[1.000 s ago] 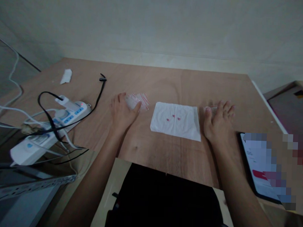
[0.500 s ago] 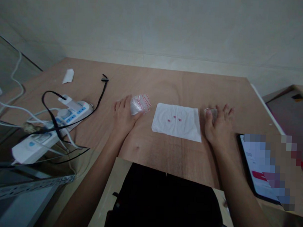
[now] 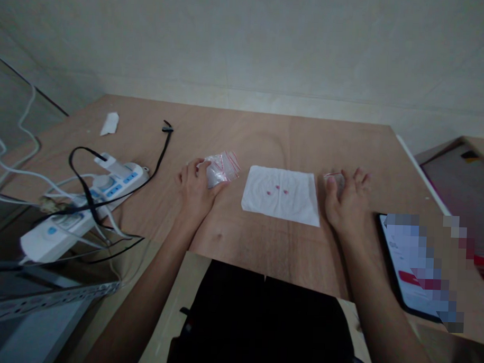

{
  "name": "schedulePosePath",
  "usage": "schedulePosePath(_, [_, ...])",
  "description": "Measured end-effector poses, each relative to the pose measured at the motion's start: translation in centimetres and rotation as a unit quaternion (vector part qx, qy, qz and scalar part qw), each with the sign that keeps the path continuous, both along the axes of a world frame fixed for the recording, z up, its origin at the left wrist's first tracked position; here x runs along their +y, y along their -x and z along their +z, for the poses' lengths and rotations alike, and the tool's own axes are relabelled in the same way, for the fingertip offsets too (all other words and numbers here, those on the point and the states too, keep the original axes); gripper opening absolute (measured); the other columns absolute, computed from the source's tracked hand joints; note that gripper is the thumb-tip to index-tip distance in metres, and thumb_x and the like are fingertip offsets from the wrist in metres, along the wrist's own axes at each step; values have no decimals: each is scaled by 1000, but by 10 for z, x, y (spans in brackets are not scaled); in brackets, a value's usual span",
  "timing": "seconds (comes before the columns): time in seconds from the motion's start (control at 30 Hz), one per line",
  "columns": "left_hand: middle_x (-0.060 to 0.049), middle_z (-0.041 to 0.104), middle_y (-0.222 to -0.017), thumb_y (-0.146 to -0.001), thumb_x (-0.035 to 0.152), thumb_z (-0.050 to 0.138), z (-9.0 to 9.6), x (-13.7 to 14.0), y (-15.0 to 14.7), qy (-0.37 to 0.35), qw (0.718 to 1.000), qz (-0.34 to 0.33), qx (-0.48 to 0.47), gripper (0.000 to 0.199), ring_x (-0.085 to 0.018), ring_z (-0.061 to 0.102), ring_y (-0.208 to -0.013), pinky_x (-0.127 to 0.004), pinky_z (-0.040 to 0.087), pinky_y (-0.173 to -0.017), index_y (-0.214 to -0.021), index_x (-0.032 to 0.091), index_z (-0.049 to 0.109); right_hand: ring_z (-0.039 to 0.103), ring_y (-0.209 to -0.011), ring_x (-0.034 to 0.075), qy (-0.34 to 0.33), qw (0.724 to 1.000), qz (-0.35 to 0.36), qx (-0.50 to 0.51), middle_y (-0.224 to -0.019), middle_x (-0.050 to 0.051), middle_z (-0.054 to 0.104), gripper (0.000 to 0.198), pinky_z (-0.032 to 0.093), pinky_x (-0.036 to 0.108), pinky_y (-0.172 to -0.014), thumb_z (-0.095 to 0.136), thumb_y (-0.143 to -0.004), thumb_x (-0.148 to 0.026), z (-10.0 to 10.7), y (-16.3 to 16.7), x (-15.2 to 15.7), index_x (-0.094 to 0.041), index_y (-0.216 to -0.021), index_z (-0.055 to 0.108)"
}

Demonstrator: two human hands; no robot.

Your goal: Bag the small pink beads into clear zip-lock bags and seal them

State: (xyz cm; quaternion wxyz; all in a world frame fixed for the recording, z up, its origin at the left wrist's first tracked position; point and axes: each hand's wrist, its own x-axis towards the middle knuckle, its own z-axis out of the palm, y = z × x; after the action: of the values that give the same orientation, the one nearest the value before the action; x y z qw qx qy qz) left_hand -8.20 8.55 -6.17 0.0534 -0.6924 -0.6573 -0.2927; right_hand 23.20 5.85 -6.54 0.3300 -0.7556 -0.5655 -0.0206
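My left hand (image 3: 196,193) rests on the wooden table, fingers loosely bent and thumb apart. Its index finger touches the left edge of some clear zip bags (image 3: 223,167) with red stripes, which lie between finger and thumb. To the right, a white tissue (image 3: 261,203) lies flat with three small dark red pieces (image 3: 278,187) on it. Beyond the tissue, my right hand (image 3: 348,204) lies on the table with its fingers spread. A small clear object (image 3: 336,177) with a thin rim sits by its thumb and index finger, partly covered; its kind is unclear.
A white power strip (image 3: 86,210) with tangled black and white cables stands at the left edge. A phone (image 3: 409,267), partly blurred out, lies right of my right forearm. A scrap of white paper (image 3: 109,123) is at the back left. A wall (image 3: 246,54) rises behind the table.
The fingers of my left hand have bent, and the index finger has come over the edge of the zip bags. My right hand stays almost in place. The view has shifted slightly.
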Motion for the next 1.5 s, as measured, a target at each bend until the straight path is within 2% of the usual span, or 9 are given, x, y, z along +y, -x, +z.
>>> schedulePosePath(0.27, [-19, 56, -138, -78, 49, 72, -3, -2, -1, -60, 998, -19, 7, 51, -37, 52, -119, -51, 35, -99, -118, 20, 59, 19, -147, 43, -2, 1000, 7, -1, -153, 29, 32, 60, 24, 67, -112, 37, -94, -42, 0, -1, 0, -1, -134, 51])
schedulePosePath(0.47, [-8, 74, -91, -91, 32, 56, 3, -7, 2, -87, 992, -84, -20, 14, -26, 65, -90, -46, 40, -92, -89, 21, 64, 19, -147, 42, -53, 999, 11, 6, -152, 29, 35, 55, 23, 65, -113, 42, -93, -42, 3, 1, -1, -3, -128, 58])
schedulePosePath(0.6, [-4, 75, -92, -91, 27, 57, 29, -17, 1, -83, 974, -190, -93, 11, -21, 67, -89, -37, 46, -86, -91, 21, 67, 52, -130, 33, -132, 982, 106, 81, -135, 20, 60, 39, 39, 56, -106, 45, -95, -39, 32, 32, -10, -15, -117, 67])
schedulePosePath(0.8, [-1, 75, -86, -91, 26, 57, 69, -32, -17, 16, 936, -263, -231, 12, -15, 67, -78, -26, 49, -68, -90, 21, 68, 70, -94, 20, 40, 870, 369, 324, -101, 5, 77, 20, 55, 37, -84, 64, -87, -36, 77, 92, -30, -23, -99, 76])
schedulePosePath(0.97, [0, 71, -77, -92, 31, 56, 74, -40, -33, 35, 927, -269, -261, 16, -13, 62, -67, -27, 49, -66, -85, 21, 66, 69, -78, 15, 68, 807, 365, 459, -83, 1, 77, 12, 56, 30, -73, 67, -84, -29, 78, 105, -45, -24, -86, 78])
schedulePosePath(1.13, [-2, 69, -83, -83, 35, 67, 72, -58, -54, -106, 962, -112, -226, 16, -16, 63, -79, -31, 50, -75, -84, 20, 62, 64, -61, 12, 9, 839, 304, 451, -69, -1, 73, 9, 53, 25, -58, 70, -82, -25, 75, 102, -56, -22, -76, 76])
schedulePosePath(1.2, [0, 68, -74, -84, 35, 66, 73, -67, -64, -80, 954, -96, -271, 17, -14, 63, -71, -29, 51, -71, -76, 20, 62, 66, -63, 13, -22, 875, 289, 389, -73, 1, 74, 8, 54, 26, -57, 69, -83, -24, 75, 102, -60, -23, -80, 77])
schedulePosePath(1.33, [-1, 75, -77, -81, 33, 68, 75, -75, -78, 85, 885, -152, -432, 13, -15, 69, -71, -27, 55, -71, -79, 20, 72, 69, -78, 17, -99, 924, 308, 206, -88, 4, 75, 20, 58, 32, -70, 61, -88, -14, 77, 103, -67, -24, -94, 76])
schedulePosePath(1.5, [-3, 79, -86, -80, 26, 68, 79, -73, -81, 151, 811, -168, -539, 11, -18, 74, -84, -30, 59, -82, -82, 20, 77, 69, -89, 19, -138, 936, 305, 104, -99, 10, 73, 27, 59, 34, -78, 57, -90, -10, 73, 102, -69, -20, -107, 74])
